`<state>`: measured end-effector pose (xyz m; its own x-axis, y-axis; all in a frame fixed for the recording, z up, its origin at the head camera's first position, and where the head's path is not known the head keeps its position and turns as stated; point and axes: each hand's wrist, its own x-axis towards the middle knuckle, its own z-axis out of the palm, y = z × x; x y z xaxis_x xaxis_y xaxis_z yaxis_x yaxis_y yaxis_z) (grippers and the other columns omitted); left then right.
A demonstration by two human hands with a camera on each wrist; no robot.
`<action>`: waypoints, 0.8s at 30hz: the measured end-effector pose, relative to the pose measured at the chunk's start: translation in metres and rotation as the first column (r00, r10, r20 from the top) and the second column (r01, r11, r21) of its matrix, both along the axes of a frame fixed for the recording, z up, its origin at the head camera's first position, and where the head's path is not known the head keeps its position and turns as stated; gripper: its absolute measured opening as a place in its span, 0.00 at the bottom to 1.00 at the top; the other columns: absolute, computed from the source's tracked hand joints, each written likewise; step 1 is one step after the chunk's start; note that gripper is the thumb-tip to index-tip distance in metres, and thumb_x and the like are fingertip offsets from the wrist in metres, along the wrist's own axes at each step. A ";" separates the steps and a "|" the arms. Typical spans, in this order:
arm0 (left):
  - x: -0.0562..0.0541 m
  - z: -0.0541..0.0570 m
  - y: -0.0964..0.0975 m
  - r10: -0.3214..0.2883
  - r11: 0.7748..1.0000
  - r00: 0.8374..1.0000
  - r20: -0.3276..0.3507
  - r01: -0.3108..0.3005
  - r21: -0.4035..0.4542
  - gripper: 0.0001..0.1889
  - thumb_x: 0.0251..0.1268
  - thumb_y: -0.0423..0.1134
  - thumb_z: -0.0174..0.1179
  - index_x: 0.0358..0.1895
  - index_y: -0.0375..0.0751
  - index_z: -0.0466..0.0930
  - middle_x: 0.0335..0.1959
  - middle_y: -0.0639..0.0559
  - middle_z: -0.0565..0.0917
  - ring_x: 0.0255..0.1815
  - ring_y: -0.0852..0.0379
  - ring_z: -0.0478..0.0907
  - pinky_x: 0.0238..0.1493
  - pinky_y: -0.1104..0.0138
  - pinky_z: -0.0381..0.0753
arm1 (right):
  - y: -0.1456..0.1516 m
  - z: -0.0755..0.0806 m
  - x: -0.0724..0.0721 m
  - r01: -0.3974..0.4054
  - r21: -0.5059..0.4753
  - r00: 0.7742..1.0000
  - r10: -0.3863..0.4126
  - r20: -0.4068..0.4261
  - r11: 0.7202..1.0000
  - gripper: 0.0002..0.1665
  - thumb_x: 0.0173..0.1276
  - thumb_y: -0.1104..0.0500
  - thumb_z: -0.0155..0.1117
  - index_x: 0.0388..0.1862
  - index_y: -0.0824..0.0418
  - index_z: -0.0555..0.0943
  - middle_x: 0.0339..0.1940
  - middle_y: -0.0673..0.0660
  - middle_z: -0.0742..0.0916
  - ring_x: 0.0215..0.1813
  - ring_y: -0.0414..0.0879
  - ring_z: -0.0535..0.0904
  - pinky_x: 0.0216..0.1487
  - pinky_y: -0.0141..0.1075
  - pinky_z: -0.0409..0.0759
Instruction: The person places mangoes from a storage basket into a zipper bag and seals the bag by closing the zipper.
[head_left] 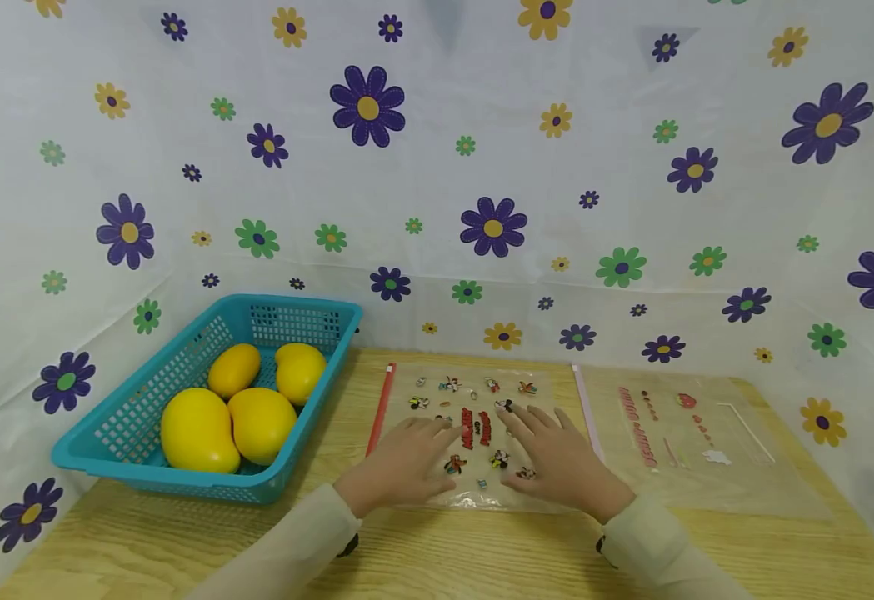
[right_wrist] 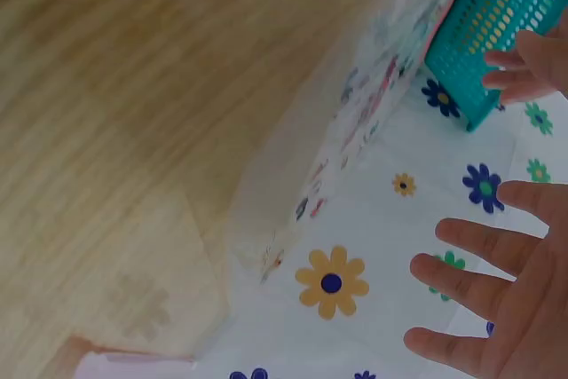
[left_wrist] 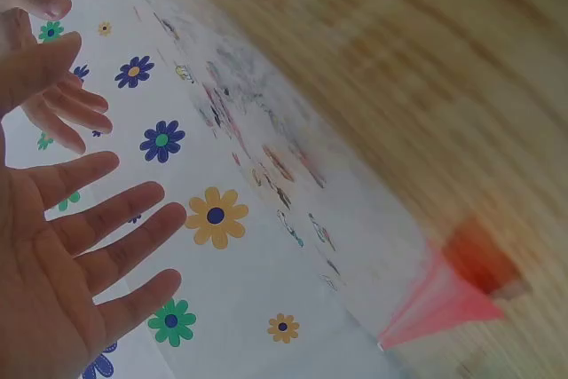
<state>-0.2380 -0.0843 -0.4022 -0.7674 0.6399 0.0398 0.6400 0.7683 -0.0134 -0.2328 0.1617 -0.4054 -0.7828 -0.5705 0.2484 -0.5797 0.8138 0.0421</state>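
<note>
A clear plastic zip bag printed with cartoon figures and red lettering lies flat on the wooden table, its red zip strip along the left edge. Over its lower left part is my left hand, palm down with spread fingers. My right hand is over the bag's right side, its fingers also straight and apart. Both wrist views show the palms, with nothing in the left hand or in the right hand.
Left of the bag stands a teal plastic basket holding several yellow mangoes. A second clear bag, with a pink zip strip and strawberry print, lies to the right. A flowered white cloth hangs behind the table.
</note>
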 end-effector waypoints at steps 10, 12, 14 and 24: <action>0.005 -0.004 0.002 -0.091 0.980 0.991 -0.094 0.073 -0.184 0.25 0.55 0.62 0.58 0.51 0.50 0.77 0.46 0.54 0.82 0.51 0.54 0.78 0.61 0.55 0.71 | -0.018 -0.007 0.008 -0.140 0.188 0.980 0.163 -0.112 0.972 0.28 0.55 0.36 0.63 0.47 0.54 0.81 0.38 0.50 0.88 0.41 0.44 0.83 0.45 0.41 0.78; 0.004 -0.007 0.003 -0.100 0.976 0.993 -0.060 0.086 -0.199 0.26 0.54 0.62 0.58 0.52 0.50 0.77 0.47 0.53 0.83 0.52 0.53 0.78 0.61 0.55 0.71 | -0.022 -0.008 0.009 -0.157 0.212 0.978 0.182 -0.106 0.965 0.26 0.55 0.36 0.63 0.43 0.52 0.82 0.37 0.49 0.88 0.38 0.42 0.83 0.41 0.38 0.78; 0.004 -0.009 0.003 -0.116 0.971 0.992 -0.042 0.104 -0.214 0.27 0.53 0.62 0.59 0.51 0.50 0.77 0.46 0.54 0.83 0.50 0.55 0.79 0.59 0.56 0.73 | -0.026 -0.009 0.010 -0.176 0.222 0.975 0.201 -0.097 0.959 0.22 0.55 0.38 0.63 0.40 0.52 0.82 0.34 0.48 0.87 0.36 0.41 0.82 0.37 0.36 0.76; 0.001 -0.014 0.005 -0.172 0.967 0.984 -0.054 0.158 -0.200 0.12 0.54 0.54 0.62 0.30 0.52 0.74 0.26 0.60 0.77 0.33 0.61 0.76 0.46 0.63 0.76 | -0.035 -0.014 0.011 -0.257 0.258 0.947 0.296 -0.127 0.932 0.13 0.57 0.45 0.62 0.26 0.52 0.80 0.21 0.46 0.81 0.24 0.39 0.74 0.25 0.30 0.66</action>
<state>-0.2370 -0.0796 -0.4165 -0.6499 0.7585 -0.0475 0.7500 0.6299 -0.2017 -0.2215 0.1266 -0.4191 -0.5464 -0.8155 0.1906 -0.7493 0.5777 0.3237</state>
